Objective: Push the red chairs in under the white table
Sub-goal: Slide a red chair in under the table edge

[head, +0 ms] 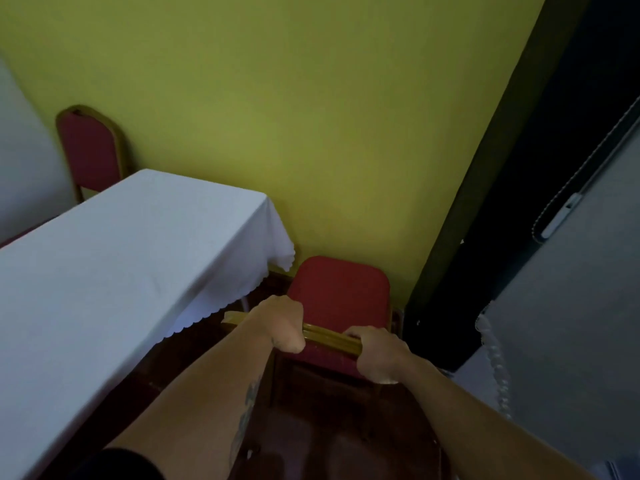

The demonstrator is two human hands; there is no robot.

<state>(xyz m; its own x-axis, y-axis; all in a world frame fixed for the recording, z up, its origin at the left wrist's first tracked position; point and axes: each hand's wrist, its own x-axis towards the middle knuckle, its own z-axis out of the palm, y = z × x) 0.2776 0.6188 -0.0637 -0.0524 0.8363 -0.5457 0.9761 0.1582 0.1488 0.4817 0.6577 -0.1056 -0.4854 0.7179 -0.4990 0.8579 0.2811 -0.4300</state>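
Note:
A red chair (341,289) with a gold frame stands in front of me, to the right of the white table (114,258). Its seat lies out in the open beside the table's corner, close to the yellow wall. My left hand (282,327) is closed over the left part of the chair's gold top rail. My right hand (375,353) grips the right end of the same rail. A second red chair (88,150) stands at the table's far side against the wall, its seat hidden by the tablecloth.
A yellow wall (294,116) runs close behind the chair. A dark doorway or post (502,202) rises on the right. A grey cloth-covered surface with a lace edge (568,306) fills the right side. The floor is dark wood.

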